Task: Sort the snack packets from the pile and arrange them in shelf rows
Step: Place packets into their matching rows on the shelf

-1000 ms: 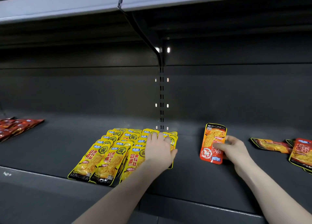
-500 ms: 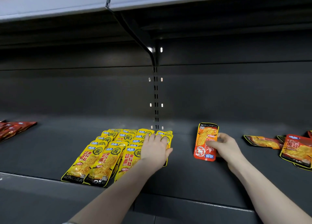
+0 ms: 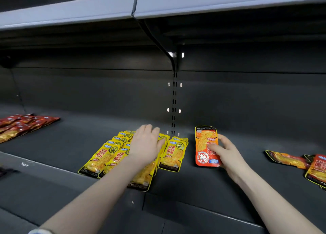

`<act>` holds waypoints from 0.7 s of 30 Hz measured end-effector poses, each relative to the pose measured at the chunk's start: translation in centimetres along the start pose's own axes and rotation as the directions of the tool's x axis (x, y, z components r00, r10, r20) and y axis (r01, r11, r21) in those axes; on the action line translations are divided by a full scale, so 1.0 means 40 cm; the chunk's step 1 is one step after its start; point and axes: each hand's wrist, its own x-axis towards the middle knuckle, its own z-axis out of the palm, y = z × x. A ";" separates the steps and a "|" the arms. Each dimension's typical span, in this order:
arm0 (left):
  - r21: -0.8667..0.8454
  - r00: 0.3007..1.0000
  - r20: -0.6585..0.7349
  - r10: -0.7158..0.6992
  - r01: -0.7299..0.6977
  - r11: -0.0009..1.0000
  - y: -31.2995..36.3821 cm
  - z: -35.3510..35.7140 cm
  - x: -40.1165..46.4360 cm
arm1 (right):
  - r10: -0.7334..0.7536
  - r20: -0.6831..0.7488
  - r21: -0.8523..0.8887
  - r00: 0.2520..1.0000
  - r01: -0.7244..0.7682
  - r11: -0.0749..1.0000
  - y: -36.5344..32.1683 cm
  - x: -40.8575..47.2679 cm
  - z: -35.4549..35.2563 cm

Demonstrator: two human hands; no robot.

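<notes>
Fingers of the right hand lie spread across the lower half of a single orange packet, thumb at its right edge; whether they pinch it or only press it flat, cannot tell. Packet lies flat on the shelf, lengthwise front to back, alone, just right of the yellow rows. Left hand rests palm down, fingers straight and together, on the yellow packets, which overlap in rows running toward the back wall. Judgement: these are thin, light, glossy foil pouches, soft in the middle and stiffer along the sealed rims; likely slippery on each other, so the stacked rows could fan out under a sideways push. Best hold looks like a pinch on a sealed edge or corner, not the filled centre. Further right, well apart, a loose pile of orange and red packets runs off the frame edge; its count is unknown. Far left, dark red packets are also cut off. Left palm hides part of the middle yellow row, and small print on all packs is too fine to read beyond the brand word.
</notes>
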 end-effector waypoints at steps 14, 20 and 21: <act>-0.060 0.990 -0.009 -0.138 0.137 0.989 -0.429 -0.072 -0.120 | -0.103 -0.007 -0.040 0.995 0.103 0.994 -0.060 0.030 0.427; -0.054 0.988 -0.032 -0.154 0.153 0.987 -0.762 -0.110 -0.171 | -0.140 -0.039 -0.103 0.989 0.136 0.985 -0.059 0.032 0.750; -0.051 0.987 -0.032 -0.157 0.155 0.987 -0.812 -0.118 -0.179 | -0.134 -0.041 -0.100 0.990 0.129 0.987 -0.056 0.032 0.801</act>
